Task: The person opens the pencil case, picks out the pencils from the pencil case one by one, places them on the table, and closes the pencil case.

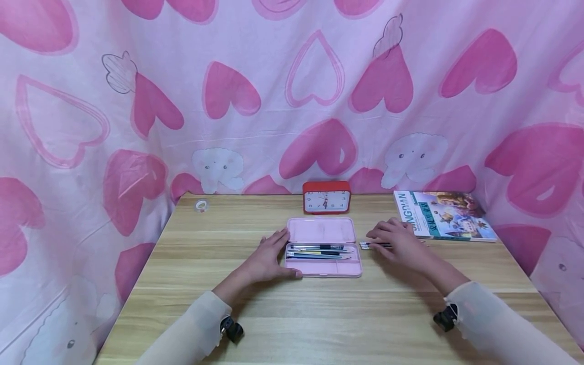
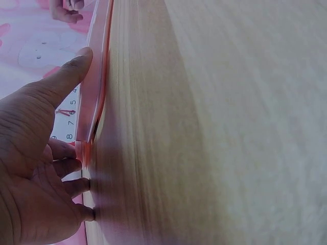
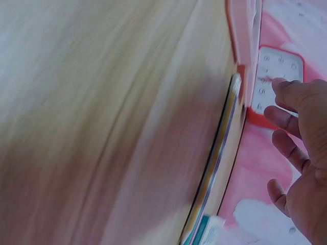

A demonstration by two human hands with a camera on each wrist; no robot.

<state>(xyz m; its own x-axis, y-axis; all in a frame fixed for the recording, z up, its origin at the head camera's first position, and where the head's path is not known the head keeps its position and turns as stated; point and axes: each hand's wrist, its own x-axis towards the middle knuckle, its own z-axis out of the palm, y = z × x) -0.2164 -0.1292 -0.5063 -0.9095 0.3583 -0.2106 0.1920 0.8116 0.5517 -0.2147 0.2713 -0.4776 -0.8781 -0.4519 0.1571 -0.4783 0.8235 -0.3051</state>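
I seem to be reaching to pick up the pencils (image 3: 218, 143), which calls next for a pinch; they lie on the surface (image 1: 342, 324) just below my right grip (image 1: 402, 244), fingers loosely spread; my left grip (image 1: 266, 259), also spread, touches the open pink case (image 1: 315, 268) to its right.

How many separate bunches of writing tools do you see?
2: the first bunch inside the open pink pencil case, the second bunch on the table by the right hand, which may hide more.

Head looks down; wrists (close) share clock (image 1: 330, 201).
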